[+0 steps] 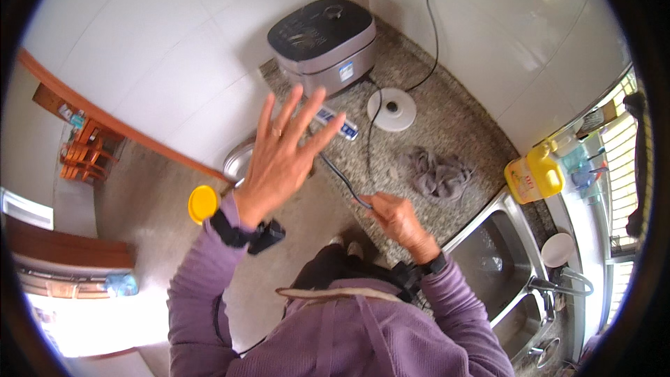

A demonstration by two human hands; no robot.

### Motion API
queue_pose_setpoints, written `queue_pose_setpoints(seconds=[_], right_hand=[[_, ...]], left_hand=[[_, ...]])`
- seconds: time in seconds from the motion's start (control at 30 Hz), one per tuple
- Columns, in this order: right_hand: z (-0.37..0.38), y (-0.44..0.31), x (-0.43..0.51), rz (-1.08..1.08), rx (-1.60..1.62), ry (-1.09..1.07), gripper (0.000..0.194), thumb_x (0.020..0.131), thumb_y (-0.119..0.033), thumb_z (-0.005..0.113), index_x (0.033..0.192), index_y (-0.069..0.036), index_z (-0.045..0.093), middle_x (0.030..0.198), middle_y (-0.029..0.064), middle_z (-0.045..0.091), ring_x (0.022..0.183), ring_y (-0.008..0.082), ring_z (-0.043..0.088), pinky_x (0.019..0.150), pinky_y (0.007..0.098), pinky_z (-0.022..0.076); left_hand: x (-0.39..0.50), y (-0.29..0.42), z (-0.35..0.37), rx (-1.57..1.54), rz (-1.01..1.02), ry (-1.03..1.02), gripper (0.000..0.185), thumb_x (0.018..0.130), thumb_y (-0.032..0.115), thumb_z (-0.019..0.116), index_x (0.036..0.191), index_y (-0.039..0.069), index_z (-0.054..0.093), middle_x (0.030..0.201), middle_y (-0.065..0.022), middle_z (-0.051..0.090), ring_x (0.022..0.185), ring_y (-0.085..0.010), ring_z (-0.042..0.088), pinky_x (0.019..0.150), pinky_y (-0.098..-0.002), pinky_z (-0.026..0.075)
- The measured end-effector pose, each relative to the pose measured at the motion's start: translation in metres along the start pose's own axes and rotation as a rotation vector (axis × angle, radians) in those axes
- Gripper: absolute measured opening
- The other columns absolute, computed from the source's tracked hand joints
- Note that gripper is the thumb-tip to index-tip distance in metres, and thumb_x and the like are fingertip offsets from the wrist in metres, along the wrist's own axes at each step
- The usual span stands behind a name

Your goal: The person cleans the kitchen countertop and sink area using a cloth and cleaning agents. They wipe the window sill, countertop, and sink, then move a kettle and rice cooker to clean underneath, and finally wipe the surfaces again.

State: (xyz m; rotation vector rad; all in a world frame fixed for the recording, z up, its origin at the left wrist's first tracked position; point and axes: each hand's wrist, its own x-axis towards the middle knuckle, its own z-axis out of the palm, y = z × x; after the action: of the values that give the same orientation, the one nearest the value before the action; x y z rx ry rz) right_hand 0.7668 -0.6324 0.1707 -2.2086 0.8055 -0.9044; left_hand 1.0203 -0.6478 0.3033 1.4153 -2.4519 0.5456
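Note:
My left hand [280,154] is raised in the middle of the view, palm down with its fingers spread, and holds nothing. It hides part of the counter edge and of a blue-and-white printed strip or packet [349,130]. My right hand [395,220], lower and to the right, is closed around one end of a dark, slender, curved thing [343,178]. Whether this is a cord or a long handle I cannot tell. Its far end passes behind my left hand. Beyond stands a grey multi-cooker [324,36] with a black lid, on the granite counter [392,167].
A white kettle base [403,118] sits by a black cord [437,36]. Right of it lies a crumpled grey cloth [442,175]. A yellow jug [534,173] stands behind the steel sink [502,251]. On the left are a yellow round lid [203,204] and a metal vessel [236,161].

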Motion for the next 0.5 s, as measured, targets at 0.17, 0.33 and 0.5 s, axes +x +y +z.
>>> queue_pose_setpoints(seconds=[0.17, 0.33, 0.5], right_hand=[[-0.042, 0.019, 0.012, -0.019, -0.14, 0.188, 0.026, 0.084, 0.001, 0.062, 0.107, -0.007, 0.071, 0.078, 0.0092, 0.065, 0.065, 0.0243, 0.064, 0.052, 0.0343, 0.0513], [-0.088, 0.051, 0.037, 0.147, -0.541, 0.293, 0.038, 0.083, -0.014, 0.073, 0.121, -0.012, 0.065, 0.101, 0.0042, 0.068, 0.097, 0.0251, 0.063, 0.084, 0.0419, 0.0503], [-0.118, 0.117, 0.013, 0.161, 0.193, 0.52, 0.053, 0.085, -0.022, 0.077, 0.133, -0.011, 0.058, 0.126, 0.0085, 0.062, 0.118, 0.0243, 0.058, 0.099, 0.0443, 0.048]], left_hand=[[-0.042, -0.056, 0.015, -0.064, -0.113, -0.044, 0.014, 0.087, 0.021, 0.07, 0.088, 0.007, 0.065, 0.097, -0.0077, 0.068, 0.105, -0.0282, 0.061, 0.107, -0.049, 0.037], [-0.156, -0.063, 0.007, -0.817, -0.727, -0.485, 0.022, 0.096, 0.023, 0.062, 0.084, 0.005, 0.059, 0.07, -0.0025, 0.057, 0.062, -0.0139, 0.055, 0.057, -0.0317, 0.044], [-0.198, -0.03, 0.003, -1.328, -1.145, -0.3, 0.027, 0.105, 0.025, 0.047, 0.086, 0.006, 0.053, 0.068, 0.0, 0.051, 0.064, -0.0107, 0.053, 0.06, -0.026, 0.044]])
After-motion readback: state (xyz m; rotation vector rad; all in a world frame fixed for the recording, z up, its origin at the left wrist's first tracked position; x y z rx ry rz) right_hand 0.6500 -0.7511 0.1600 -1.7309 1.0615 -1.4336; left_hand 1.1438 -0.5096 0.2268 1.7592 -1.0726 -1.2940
